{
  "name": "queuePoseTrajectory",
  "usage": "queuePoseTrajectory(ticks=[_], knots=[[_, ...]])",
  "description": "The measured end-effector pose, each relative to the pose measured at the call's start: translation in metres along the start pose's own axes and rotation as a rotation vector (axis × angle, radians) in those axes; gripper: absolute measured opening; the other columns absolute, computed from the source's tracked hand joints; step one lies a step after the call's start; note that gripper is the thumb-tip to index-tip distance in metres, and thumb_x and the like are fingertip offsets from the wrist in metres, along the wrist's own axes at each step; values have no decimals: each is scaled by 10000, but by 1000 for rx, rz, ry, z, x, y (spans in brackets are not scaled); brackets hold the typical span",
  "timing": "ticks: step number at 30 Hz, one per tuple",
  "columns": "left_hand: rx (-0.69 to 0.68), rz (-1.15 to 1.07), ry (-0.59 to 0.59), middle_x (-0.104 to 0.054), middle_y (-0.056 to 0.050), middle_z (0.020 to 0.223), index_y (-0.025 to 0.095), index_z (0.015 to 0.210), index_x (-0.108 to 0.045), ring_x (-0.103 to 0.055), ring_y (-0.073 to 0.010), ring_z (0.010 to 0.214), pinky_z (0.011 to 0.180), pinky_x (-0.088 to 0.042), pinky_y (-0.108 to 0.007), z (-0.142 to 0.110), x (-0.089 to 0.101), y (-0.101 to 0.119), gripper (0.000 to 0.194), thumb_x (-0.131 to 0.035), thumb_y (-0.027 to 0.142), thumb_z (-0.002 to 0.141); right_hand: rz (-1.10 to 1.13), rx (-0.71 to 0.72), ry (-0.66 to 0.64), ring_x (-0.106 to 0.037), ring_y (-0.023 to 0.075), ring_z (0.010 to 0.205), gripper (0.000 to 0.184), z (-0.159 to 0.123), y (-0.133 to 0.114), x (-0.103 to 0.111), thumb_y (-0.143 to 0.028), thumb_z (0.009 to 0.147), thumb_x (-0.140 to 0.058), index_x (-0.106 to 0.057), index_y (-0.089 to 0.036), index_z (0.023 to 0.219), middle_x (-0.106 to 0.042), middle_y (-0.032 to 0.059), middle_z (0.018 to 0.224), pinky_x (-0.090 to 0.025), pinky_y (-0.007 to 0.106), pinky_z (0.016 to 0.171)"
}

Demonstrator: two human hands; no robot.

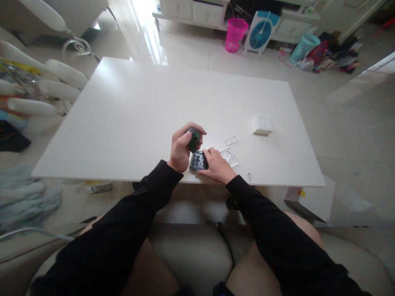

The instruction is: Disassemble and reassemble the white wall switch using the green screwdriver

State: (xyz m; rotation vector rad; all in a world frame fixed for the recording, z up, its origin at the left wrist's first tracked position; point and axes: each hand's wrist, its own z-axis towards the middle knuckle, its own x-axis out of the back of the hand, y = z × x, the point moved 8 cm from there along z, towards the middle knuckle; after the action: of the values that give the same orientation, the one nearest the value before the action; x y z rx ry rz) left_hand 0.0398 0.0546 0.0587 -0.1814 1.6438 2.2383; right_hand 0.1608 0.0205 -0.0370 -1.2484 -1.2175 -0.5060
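Observation:
My left hand [182, 146] is closed around the dark green handle of a screwdriver [194, 139], held upright over a dark grey switch module [198, 161] lying on the white table [129, 119]. My right hand [217, 164] rests on the table with its fingers pressed against the right side of that module, holding it down. Just right of my right hand lie two small white cover plates, one [231, 140] farther back and one [231, 157] partly behind my fingers. A white wall socket [262, 125] sits farther right.
A small screw or similar bit [249, 177] lies near the table's front edge. White chairs [46, 86] stand at the left. A pink basket [235, 33], a blue fan [261, 33] and a teal basket [304, 46] stand on the floor beyond.

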Motion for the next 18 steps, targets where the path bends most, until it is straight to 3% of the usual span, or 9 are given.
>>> queuePoseTrajectory(ticks=[4, 9, 14, 18], knots=[[-45, 52, -6, -623, -27, 789, 193, 908, -694, -587, -137, 668, 598, -474, -286, 1, 0, 0, 339, -699, 531, 884, -17, 4, 9, -527, 347, 1187, 731, 0, -1, 1, -475, 790, -877, -522, -153, 1341, -549, 151, 1261, -509, 481, 1009], [-122, 136, 7, -662, -18, 888, 220, 807, -533, -628, -146, 739, 674, -534, -308, 4, 0, 12, 416, -893, 408, 714, -2, -8, 8, -534, 341, 1179, 680, -1, 0, 1, -472, 801, -864, -531, -163, 1308, -551, 142, 1242, -515, 483, 1002], [-43, 110, 44, -595, 39, 706, 247, 931, -539, -508, -109, 554, 547, -448, -270, 1, 5, 9, 328, -793, 422, 822, 1, 0, 3, -523, 338, 1198, 765, 0, 0, 0, -473, 788, -876, -502, -164, 1379, -543, 148, 1274, -506, 482, 1021], [-34, 63, 23, -604, -12, 728, 202, 965, -677, -549, -137, 623, 567, -453, -279, -3, 5, 4, 349, -618, 544, 921, -12, -3, 8, -526, 337, 1179, 763, 0, 1, 0, -478, 789, -874, -505, -165, 1380, -546, 147, 1270, -511, 479, 1002]])
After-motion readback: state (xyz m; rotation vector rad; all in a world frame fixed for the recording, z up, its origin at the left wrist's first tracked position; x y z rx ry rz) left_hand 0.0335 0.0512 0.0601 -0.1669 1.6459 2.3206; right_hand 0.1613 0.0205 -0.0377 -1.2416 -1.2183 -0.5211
